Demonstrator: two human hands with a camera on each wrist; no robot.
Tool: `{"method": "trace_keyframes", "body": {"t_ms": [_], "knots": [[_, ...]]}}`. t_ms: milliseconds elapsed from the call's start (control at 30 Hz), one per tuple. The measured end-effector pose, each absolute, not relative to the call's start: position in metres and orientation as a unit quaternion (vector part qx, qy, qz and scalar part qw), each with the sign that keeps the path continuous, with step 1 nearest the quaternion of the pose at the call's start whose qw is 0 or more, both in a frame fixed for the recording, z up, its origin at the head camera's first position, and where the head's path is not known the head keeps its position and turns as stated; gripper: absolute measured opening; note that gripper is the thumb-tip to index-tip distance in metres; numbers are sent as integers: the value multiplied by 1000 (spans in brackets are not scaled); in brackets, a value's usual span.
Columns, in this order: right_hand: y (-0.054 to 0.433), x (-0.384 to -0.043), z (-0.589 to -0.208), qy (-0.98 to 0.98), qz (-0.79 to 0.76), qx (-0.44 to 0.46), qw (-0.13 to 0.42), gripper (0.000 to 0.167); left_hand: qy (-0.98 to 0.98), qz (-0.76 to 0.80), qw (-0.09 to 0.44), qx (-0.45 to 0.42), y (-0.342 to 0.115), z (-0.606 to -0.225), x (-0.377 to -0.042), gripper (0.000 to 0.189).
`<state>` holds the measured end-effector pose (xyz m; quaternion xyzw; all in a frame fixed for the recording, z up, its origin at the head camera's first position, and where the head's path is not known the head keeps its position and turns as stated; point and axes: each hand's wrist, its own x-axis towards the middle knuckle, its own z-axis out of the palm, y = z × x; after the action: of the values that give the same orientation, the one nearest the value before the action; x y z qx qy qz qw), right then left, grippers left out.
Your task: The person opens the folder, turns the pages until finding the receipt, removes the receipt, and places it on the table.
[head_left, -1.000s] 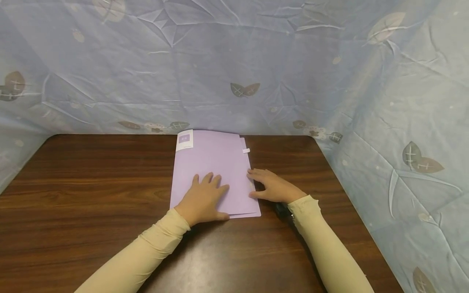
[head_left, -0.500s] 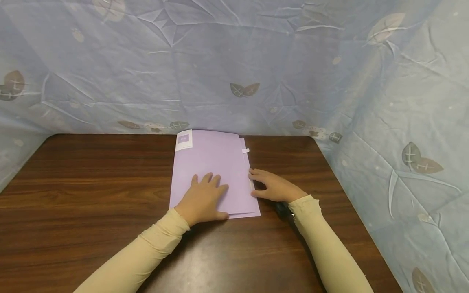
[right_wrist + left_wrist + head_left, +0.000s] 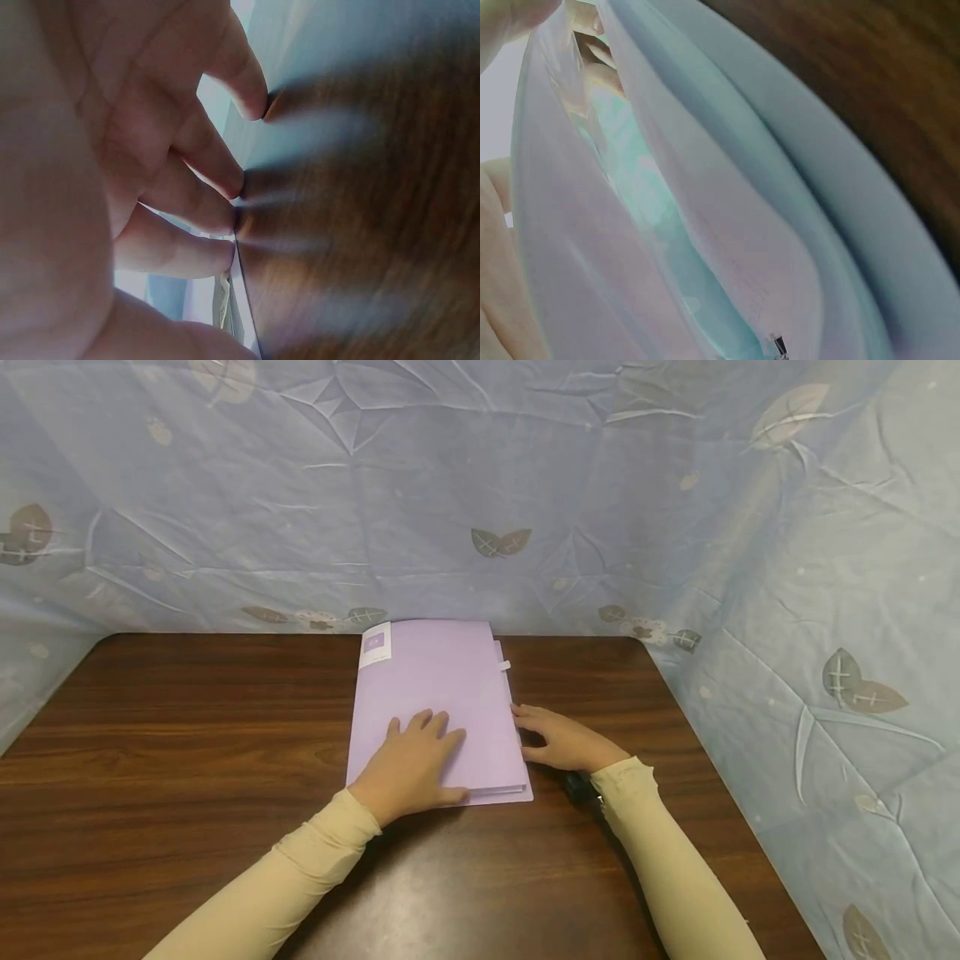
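A light purple folder lies on the table, with a white label at its far left corner and a small white tab on its right side. My left hand rests on the cover with its fingers spread, its thumb by the near edge. At the right edge of the folder, my right hand touches the side with its fingers reaching down. In the right wrist view its fingertips meet the folder's edge at the tabletop. Sheets and sleeves gape apart in the left wrist view, with a greenish layer between them.
The dark wooden table extends to both sides of the folder. A pale blue leaf-patterned cloth hangs behind it and along the right. A black object sits under the right wrist.
The folder's cover has risen slightly, and its near edge shows a wider gap. Its far edge sits a little higher. Both hands have shifted slightly: the left leftward, the right rightward.
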<state>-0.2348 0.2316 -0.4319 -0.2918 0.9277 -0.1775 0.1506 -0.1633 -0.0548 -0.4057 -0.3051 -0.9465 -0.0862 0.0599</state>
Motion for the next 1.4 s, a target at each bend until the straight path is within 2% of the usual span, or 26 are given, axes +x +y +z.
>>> {"method": "trace_keyframes", "body": {"t_ms": [200, 467, 1000, 1400], "knots": [[232, -236, -433, 929, -179, -288, 149, 65, -944, -84, 82, -310, -59, -405, -161, 77], [233, -237, -432, 928, -190, -288, 143, 65, -922, -107, 149, -342, -63, -406, -162, 83], [231, -242, -434, 911, -219, -326, 121, 55, -843, -100, 230, -476, -60, -401, -165, 45], [231, -241, -437, 916, -216, -311, 133, 55, -845, -129, 252, -453, -67, -396, -162, 35]]}}
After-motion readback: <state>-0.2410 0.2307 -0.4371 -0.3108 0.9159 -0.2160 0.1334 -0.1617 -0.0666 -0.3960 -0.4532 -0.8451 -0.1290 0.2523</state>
